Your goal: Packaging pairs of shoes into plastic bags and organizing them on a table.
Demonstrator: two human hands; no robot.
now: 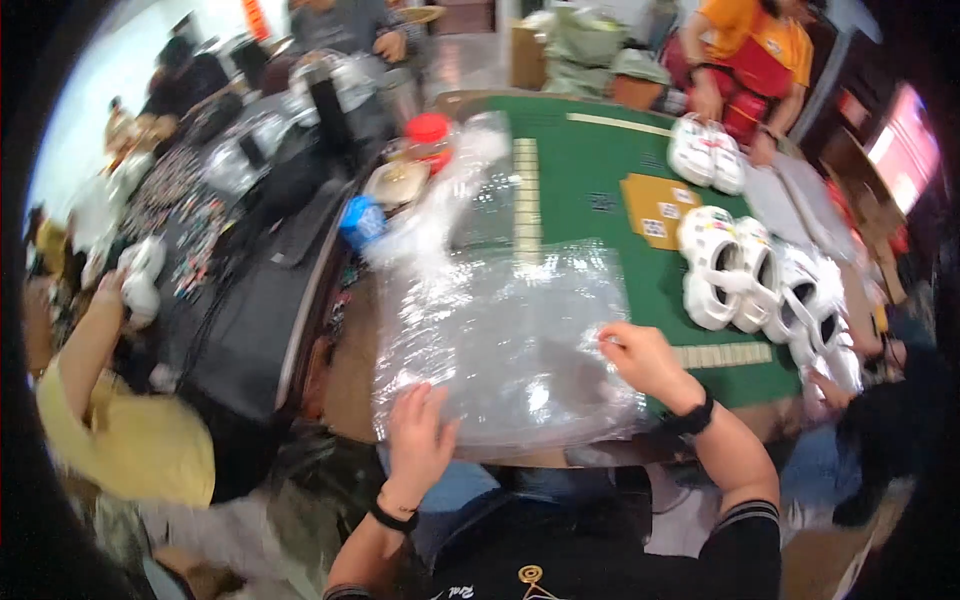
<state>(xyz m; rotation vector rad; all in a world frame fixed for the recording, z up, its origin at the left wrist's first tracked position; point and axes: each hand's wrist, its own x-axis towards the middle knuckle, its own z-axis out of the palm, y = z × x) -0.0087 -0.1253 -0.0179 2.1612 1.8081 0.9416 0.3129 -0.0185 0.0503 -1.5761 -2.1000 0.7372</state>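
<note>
A stack of clear plastic bags (500, 350) lies flat on the table in front of me, glossy and wrinkled. My left hand (420, 435) rests on its near left part, fingers stretched out and holding nothing. Over the stack's right side is my right hand (645, 362), its thumb and fingertips pinched together. A small pale bit shows at those fingertips, too small to name. Right of the stack, pairs of white clogs (712, 270) with coloured charms stand on the green tabletop (570, 160).
Left of the bags are a red-lidded jar (428, 140) and a blue container (362, 220). An orange-brown card (655, 210) and a row of pale tiles (526, 200) lie on the green. A person in orange (760, 50) touches clogs across the table; one in yellow (130, 440) works at left.
</note>
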